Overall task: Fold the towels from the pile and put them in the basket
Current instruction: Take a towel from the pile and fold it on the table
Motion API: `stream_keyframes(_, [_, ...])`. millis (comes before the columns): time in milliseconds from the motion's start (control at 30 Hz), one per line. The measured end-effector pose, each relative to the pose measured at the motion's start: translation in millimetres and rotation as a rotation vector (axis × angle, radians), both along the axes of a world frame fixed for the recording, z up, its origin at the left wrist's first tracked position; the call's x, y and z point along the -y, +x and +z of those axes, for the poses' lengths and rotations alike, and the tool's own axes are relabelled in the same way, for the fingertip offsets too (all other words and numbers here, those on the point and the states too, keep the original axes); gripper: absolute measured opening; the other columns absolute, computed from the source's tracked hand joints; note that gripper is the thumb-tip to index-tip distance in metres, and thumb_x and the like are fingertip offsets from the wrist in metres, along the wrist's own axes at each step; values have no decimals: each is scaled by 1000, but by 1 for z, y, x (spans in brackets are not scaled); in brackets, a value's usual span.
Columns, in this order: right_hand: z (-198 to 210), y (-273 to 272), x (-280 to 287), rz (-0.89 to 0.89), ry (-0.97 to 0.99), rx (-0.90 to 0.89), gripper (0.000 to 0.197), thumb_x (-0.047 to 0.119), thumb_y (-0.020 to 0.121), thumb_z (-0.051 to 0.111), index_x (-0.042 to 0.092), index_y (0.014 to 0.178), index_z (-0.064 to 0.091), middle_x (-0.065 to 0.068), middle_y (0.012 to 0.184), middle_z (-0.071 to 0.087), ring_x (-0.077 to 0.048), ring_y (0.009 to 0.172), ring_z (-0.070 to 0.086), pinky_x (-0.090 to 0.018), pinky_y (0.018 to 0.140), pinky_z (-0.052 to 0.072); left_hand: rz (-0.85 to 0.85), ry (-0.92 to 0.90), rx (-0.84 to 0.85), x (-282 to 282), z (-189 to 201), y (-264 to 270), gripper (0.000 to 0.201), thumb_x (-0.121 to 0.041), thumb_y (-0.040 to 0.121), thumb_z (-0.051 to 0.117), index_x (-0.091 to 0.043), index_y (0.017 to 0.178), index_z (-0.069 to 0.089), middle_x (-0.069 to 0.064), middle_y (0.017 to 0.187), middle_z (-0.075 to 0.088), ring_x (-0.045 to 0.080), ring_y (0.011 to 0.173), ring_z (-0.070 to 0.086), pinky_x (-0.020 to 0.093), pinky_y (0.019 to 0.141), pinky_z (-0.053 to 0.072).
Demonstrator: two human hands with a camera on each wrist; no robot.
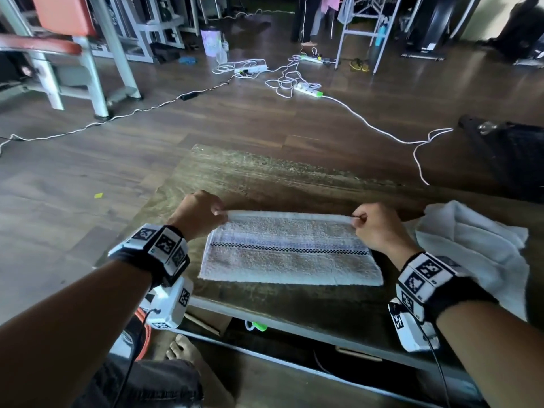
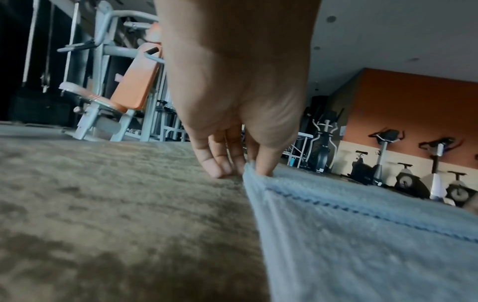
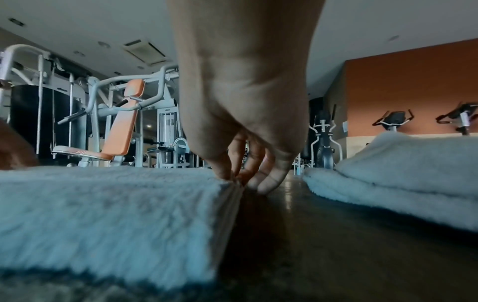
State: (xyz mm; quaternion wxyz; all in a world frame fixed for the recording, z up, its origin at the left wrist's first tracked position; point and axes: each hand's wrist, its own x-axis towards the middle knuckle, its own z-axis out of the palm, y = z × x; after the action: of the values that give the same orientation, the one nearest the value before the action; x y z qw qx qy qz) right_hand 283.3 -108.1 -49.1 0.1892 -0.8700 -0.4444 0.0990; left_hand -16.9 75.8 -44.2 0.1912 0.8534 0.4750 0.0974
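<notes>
A white towel (image 1: 290, 251) with a black checkered stripe lies flat on the wooden table (image 1: 265, 178), folded into a wide rectangle. My left hand (image 1: 219, 212) pinches its far left corner, and the left wrist view shows thumb and fingers (image 2: 264, 167) closed on the towel (image 2: 362, 235) hem. My right hand (image 1: 357, 219) pinches the far right corner; in the right wrist view the fingertips (image 3: 232, 175) grip the layered edge of the towel (image 3: 116, 214). A pile of white towels (image 1: 477, 248) lies to the right, also visible as the pile (image 3: 401, 173) in the right wrist view. No basket is in view.
The table's near edge (image 1: 294, 319) runs just in front of my body. Beyond the table is wooden floor with white cables and power strips (image 1: 306, 88), a gym machine (image 1: 73, 54) far left and a dark bag (image 1: 512, 154) at right.
</notes>
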Motion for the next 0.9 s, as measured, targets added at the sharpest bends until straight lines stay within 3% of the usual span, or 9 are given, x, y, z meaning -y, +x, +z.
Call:
stream_keyframes(133, [14, 1, 3, 0, -28, -46, 22, 3, 90, 64, 12, 71, 71, -4, 81, 71, -20, 79, 66, -30, 66, 50, -62, 10, -57, 3, 15, 0, 12, -18, 86, 73, -11, 96, 75, 6, 102, 74, 17, 89, 67, 22, 75, 47])
stream_keyframes(267, [41, -2, 12, -29, 146, -24, 19, 0, 88, 60, 14, 78, 70, -2, 84, 68, -21, 83, 62, -25, 69, 42, -34, 103, 35, 14, 46, -1, 8, -21, 88, 71, -16, 94, 73, -2, 93, 71, 10, 81, 61, 12, 59, 38])
stream_keyframes(400, [67, -5, 28, -88, 451, 83, 19, 0, 89, 57, 14, 84, 68, -1, 79, 64, -25, 81, 61, -26, 70, 40, 41, 211, 262, 33, 78, -12, 4, -22, 81, 75, -24, 83, 72, -5, 86, 71, 12, 75, 62, 21, 70, 44])
stream_keyframes(533, [70, -26, 69, -42, 742, 163, 21, -5, 84, 60, 14, 88, 66, -7, 85, 64, -21, 70, 57, -15, 69, 37, 65, 336, 518, 72, 82, -31, 15, -16, 77, 78, -22, 86, 67, -3, 87, 64, 15, 69, 58, 22, 62, 43])
stream_keyframes(600, [53, -38, 96, 18, 690, 70, 23, -11, 83, 60, 11, 86, 66, -7, 86, 65, -14, 67, 56, -2, 76, 36, 30, 300, 483, 94, 63, -44, 21, -11, 77, 78, -25, 82, 64, -2, 88, 62, 11, 69, 58, 16, 60, 40])
stream_keyframes(700, [6, -40, 129, 37, 365, -216, 35, -12, 83, 61, 23, 82, 65, 1, 87, 68, -24, 82, 67, -23, 77, 49, -19, 82, 282, 117, 20, -65, 34, -10, 72, 81, -35, 79, 59, 4, 93, 61, 17, 78, 60, 27, 68, 51])
stream_keyframes(767, [-12, -41, 141, -27, 227, -341, 34, -7, 85, 64, 27, 85, 64, -1, 92, 67, -25, 85, 67, -23, 69, 49, -12, -71, 169, 132, 1, -70, 38, -14, 67, 84, -38, 83, 59, 7, 96, 62, 25, 88, 63, 37, 80, 54])
stream_keyframes(833, [-14, -47, 146, -156, 211, -345, 17, 5, 89, 65, 20, 95, 65, -1, 95, 65, -15, 79, 63, -18, 61, 44, 54, -45, 216, 141, -9, -67, 27, -17, 68, 81, -22, 91, 67, 11, 93, 67, 32, 91, 65, 42, 87, 52])
stream_keyframes(900, [-11, -52, 147, -220, 187, -258, 6, 17, 92, 64, 12, 95, 67, -2, 89, 66, -17, 80, 62, -23, 66, 44, 165, 8, 266, 143, -11, -62, 26, -21, 75, 76, -9, 97, 68, 13, 96, 70, 31, 96, 65, 41, 92, 48])
